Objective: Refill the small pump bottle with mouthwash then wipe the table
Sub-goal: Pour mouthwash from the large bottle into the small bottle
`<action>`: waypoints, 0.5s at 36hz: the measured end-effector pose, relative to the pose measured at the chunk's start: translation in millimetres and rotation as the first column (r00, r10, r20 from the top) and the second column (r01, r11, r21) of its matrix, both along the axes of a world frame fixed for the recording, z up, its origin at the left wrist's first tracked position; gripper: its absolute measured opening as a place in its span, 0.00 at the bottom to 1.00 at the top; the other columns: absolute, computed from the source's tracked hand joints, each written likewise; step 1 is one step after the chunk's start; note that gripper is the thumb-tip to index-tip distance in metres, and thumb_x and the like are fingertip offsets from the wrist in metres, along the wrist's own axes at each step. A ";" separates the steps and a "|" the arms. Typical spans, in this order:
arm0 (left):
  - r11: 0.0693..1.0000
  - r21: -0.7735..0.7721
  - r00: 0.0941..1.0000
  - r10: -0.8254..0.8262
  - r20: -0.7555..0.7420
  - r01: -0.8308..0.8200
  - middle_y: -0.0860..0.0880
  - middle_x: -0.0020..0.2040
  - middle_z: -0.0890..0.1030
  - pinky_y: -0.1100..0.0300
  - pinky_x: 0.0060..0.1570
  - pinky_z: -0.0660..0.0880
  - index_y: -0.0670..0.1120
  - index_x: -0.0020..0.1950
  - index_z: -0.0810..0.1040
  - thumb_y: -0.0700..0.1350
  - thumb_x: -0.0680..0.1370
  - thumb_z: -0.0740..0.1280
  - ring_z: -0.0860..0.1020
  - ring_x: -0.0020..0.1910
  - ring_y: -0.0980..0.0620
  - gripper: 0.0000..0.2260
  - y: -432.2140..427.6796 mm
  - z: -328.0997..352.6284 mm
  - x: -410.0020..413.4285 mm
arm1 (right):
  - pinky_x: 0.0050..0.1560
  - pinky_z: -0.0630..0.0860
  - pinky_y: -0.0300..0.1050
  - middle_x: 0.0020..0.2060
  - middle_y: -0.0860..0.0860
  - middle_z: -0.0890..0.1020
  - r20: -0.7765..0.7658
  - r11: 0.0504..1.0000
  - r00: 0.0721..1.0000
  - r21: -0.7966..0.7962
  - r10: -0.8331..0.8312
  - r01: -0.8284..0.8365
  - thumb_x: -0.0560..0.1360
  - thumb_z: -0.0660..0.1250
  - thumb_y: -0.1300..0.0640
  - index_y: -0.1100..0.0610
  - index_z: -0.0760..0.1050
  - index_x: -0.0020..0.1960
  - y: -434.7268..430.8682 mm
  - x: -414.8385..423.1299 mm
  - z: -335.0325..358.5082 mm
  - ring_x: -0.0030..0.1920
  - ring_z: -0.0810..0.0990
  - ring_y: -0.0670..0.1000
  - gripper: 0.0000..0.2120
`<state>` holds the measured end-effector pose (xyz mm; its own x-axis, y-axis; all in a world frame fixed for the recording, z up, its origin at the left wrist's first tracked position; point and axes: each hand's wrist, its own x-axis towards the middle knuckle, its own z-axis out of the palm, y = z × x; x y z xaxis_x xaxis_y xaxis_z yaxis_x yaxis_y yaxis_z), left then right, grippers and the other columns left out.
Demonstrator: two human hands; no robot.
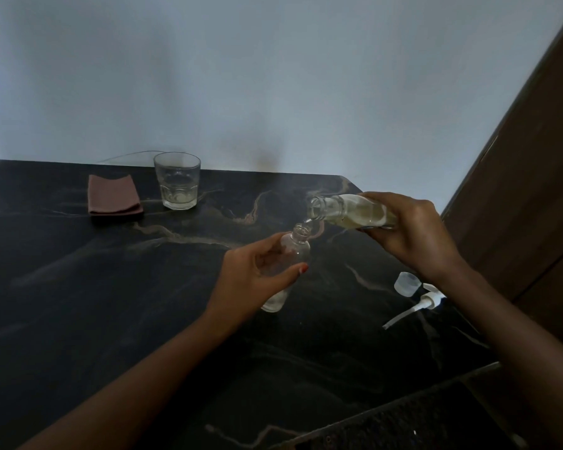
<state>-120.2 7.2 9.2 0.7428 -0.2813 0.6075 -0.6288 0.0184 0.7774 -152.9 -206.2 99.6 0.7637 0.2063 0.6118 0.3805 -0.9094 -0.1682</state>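
Note:
My left hand [257, 277] grips the small clear pump bottle [298, 248], which stands tilted on the dark table [111, 303] with its neck open. My right hand [413, 228] holds the larger mouthwash bottle [345, 209] tipped almost level, its mouth just above the small bottle's neck. Pale yellow liquid lies in the big bottle and a thin stream runs from its lip. The white pump head [426, 298] with its tube lies on the table to the right, beside a translucent cap [407, 282].
A glass tumbler [177, 180] with a little pale liquid stands at the back. To its left lies a folded brown cloth [114, 196]. A brown wooden panel [533, 173] rises on the right. A dark perforated edge [403, 417] sits at the near right.

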 end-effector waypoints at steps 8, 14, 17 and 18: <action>1.000 -0.020 1.000 -0.002 -0.006 0.002 0.66 0.45 0.82 0.74 0.48 0.73 0.63 0.51 0.76 0.51 0.66 0.72 0.81 0.47 0.63 0.16 -1.1 -0.6 0.3 | 0.45 0.71 0.41 0.47 0.54 0.84 0.021 1.000 1.000 -0.030 -0.004 0.005 0.68 0.73 0.61 0.59 0.77 0.56 0.5 -0.7 2.0 0.46 0.82 0.53 0.17; 1.000 -0.025 1.000 -0.015 -0.026 0.014 0.64 0.46 0.83 0.71 0.50 0.75 0.62 0.51 0.77 0.52 0.65 0.73 0.81 0.48 0.61 0.16 -0.9 -1.4 0.3 | 0.45 0.71 0.41 0.47 0.54 0.84 0.027 0.999 1.000 -0.046 -0.016 0.017 0.68 0.73 0.60 0.58 0.77 0.56 0.5 -0.3 2.0 0.46 0.82 0.53 0.17; 0.999 -0.033 0.999 -0.025 -0.035 0.024 0.62 0.45 0.83 0.70 0.50 0.75 0.61 0.52 0.77 0.52 0.65 0.72 0.81 0.48 0.60 0.17 -1.3 -0.7 0.0 | 0.45 0.71 0.41 0.47 0.55 0.84 0.034 0.999 0.999 -0.052 -0.012 0.013 0.68 0.73 0.61 0.59 0.77 0.56 0.0 -0.2 2.6 0.46 0.82 0.55 0.18; 0.999 -0.037 0.999 -0.029 -0.037 0.028 0.61 0.45 0.83 0.70 0.50 0.75 0.60 0.53 0.77 0.52 0.65 0.72 0.81 0.48 0.60 0.17 -1.3 -0.5 -0.1 | 0.45 0.71 0.41 0.47 0.55 0.84 0.037 0.998 0.999 -0.056 -0.010 0.012 0.68 0.73 0.61 0.59 0.77 0.56 -0.1 -0.3 2.6 0.46 0.82 0.55 0.18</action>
<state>-120.3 5.9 8.7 0.7575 -0.2809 0.5893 -0.5977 0.0645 0.7991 -153.2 -206.3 102.2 0.7432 0.2329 0.6272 0.3753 -0.9212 -0.1027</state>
